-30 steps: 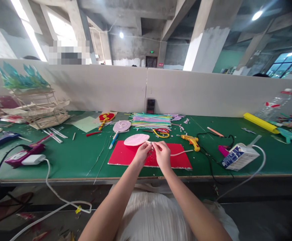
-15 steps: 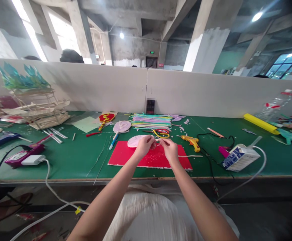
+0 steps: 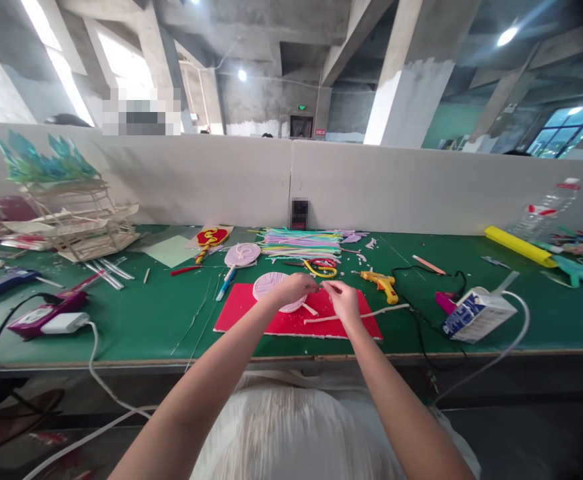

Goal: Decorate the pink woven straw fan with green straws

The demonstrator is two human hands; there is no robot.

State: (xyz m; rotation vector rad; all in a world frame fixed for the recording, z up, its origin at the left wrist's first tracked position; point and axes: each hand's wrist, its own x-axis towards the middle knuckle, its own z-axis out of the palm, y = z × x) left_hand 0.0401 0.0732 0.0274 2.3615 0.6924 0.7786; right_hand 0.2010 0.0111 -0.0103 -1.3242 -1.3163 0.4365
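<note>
A round lilac disc [image 3: 266, 287] with a striped surface rests at the upper left of a red board [image 3: 241, 315]. My left hand [image 3: 299, 288] is over the disc's right edge, fingers bent together and pointing right; anything in them is too small to make out. Just across from it, my right hand [image 3: 341, 297] pinches thumb and fingers together above the board; what is between them cannot be made out. A long thin whitish fuzzy strip [image 3: 381, 311] lies under the right hand, across the board and past its edge. A short pale piece [image 3: 310, 309] lies below the left hand.
Behind the board are scissors with yellow handles [image 3: 324, 269] and a heap of coloured fuzzy sticks [image 3: 299, 243]. A yellow glue gun [image 3: 382, 285] with a black cord is on the right, near a carton [image 3: 479, 313]. A blue-white pen [image 3: 226, 283] and second lilac disc [image 3: 242, 255] lie left.
The hands have moved slightly apart, and the left is lower. More of the lilac disc shows. The whitish strip's near end and the short pale piece are now visible on the board.
</note>
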